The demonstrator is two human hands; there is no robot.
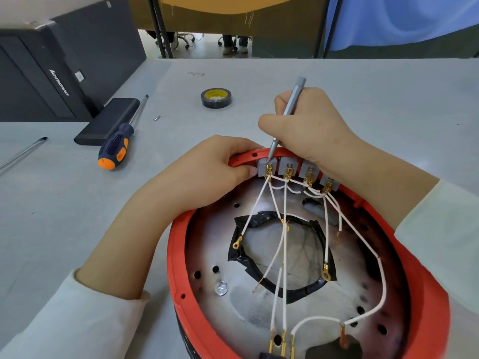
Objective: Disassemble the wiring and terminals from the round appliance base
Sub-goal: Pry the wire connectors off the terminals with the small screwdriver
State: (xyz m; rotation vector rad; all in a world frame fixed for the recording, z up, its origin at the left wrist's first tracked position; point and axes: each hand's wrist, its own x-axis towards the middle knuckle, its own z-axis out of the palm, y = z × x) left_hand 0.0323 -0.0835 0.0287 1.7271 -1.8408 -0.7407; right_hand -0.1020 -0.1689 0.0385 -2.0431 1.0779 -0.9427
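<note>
A: Head view takes in the round appliance base (181,255), red-rimmed, lying on the grey worktop (259,81) near the person. Its near edge is cut off by the bottom of the frame, so the lowest terminals are only half seen.

B: What else is hidden?

A: The right hand (311,125) covers part of the far rim, and its wrist overlaps the fourth terminal block (328,183). Its fingers are curled round a slim grey screwdriver (291,104) like a pen; the tip meets the leftmost block (264,165), though the exact contact is too small to make out. The left hand (207,174) grips the far-left rim, thumb pressed beside that block; its other fingers curl over the rim out of sight.

B: Counts?

A: Four grey blocks in a row along the far rim, each with a brass terminal. White wires (285,255) fan from them across the metal plate; they cross too much to count surely. Two loose ring lugs (237,243) are plain. One black-taped opening (282,255) in the middle.

B: And on the worktop?

A: One orange-and-blue screwdriver (116,146) resting against a flat black box (108,120), one roll of black tape (216,98), one small metal bit (156,118), one shaft (23,152) cut off at the left edge, and one black computer case (51,71) at the far left.
</note>
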